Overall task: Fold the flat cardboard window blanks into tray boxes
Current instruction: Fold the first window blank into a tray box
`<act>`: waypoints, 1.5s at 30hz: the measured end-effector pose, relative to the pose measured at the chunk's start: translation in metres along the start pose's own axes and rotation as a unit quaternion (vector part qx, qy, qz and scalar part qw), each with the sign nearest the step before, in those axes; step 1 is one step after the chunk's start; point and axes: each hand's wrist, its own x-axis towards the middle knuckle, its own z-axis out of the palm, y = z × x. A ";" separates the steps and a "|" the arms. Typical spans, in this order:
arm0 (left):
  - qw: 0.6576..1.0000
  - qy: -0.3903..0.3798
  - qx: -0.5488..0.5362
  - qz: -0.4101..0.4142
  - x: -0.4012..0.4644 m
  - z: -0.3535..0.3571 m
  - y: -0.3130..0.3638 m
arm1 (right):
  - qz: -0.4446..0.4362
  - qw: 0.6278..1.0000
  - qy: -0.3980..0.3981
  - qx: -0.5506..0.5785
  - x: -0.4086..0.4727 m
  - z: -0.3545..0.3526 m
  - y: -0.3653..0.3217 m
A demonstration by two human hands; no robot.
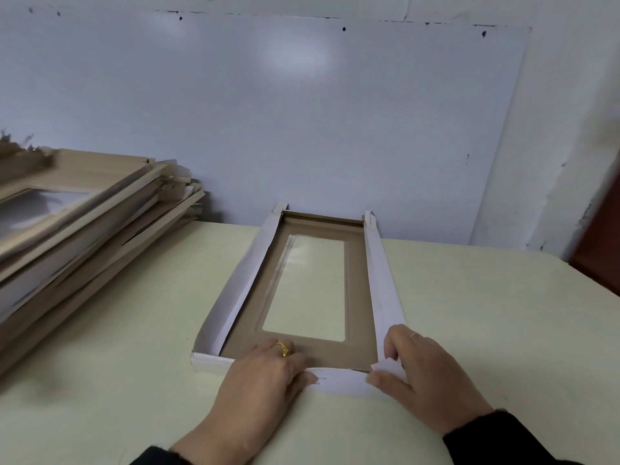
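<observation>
A brown cardboard window blank [357,297] lies on the pale table, its clear window in the middle and its white side flaps partly raised into a tray. My left hand [268,374] lies over the near end, fingers on the brown inside and thumb on the near white flap. My right hand [419,367] pinches the small white corner tab at the near right corner, where the right side flap meets the near flap. The left side flap leans outward.
A tall, untidy stack of flat blanks [84,236] fills the left of the table [503,330]. A white board [302,112] leans on the wall just behind the tray. The table's right edge runs near a dark red object [604,243].
</observation>
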 end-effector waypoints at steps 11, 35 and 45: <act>1.000 -0.005 -0.014 0.004 -0.005 0.005 -0.003 | 0.051 0.959 0.034 0.276 -0.021 -0.012 0.001; 0.991 -0.040 -0.033 0.125 0.001 -0.001 0.020 | -0.041 0.993 -0.111 -0.028 0.027 -0.002 -0.006; 0.991 -0.061 -0.108 0.050 0.008 0.005 0.023 | -0.138 0.977 0.162 -0.020 -0.016 0.003 -0.017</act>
